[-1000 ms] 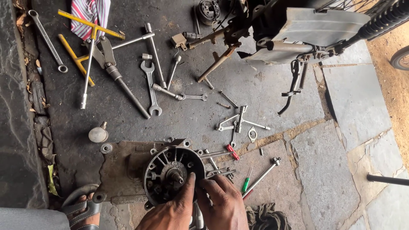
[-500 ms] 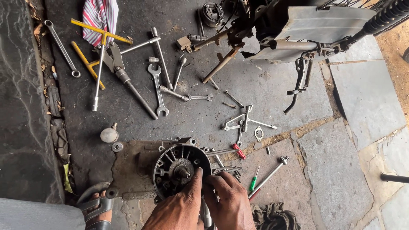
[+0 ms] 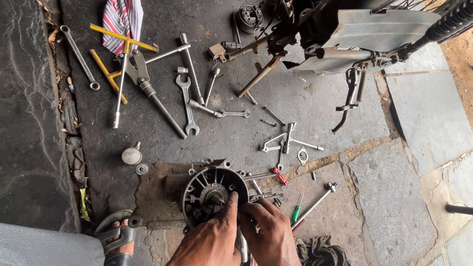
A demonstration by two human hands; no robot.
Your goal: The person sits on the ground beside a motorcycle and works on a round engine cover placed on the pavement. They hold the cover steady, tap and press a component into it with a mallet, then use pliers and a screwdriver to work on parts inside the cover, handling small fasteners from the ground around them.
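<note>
A greasy engine casing (image 3: pixel 157 192) lies on the stone floor with a round finned rotor (image 3: pixel 207 194) in its middle. My left hand (image 3: pixel 209 239) rests on the rotor's lower right edge, thumb up near the central shaft. My right hand (image 3: pixel 270 231) sits just to the right, fingers curled against the rotor's rim beside some bolts. Whether either hand grips a small part is hidden by the fingers.
Spanners (image 3: pixel 187 101), a yellow T-wrench (image 3: pixel 123 47), a ratchet handle (image 3: pixel 157 106) and a striped cloth (image 3: pixel 122 19) lie at the back left. A green screwdriver (image 3: pixel 296 213), a red-handled tool (image 3: pixel 280 176) and a socket bar (image 3: pixel 318 199) lie right. A scooter body (image 3: pixel 364 34) stands behind. A sandalled foot (image 3: pixel 116 236) is at left.
The view has shifted a little, so the casing sits further right in frame. Both hands stay on the rotor's lower right rim with only slight finger movement.
</note>
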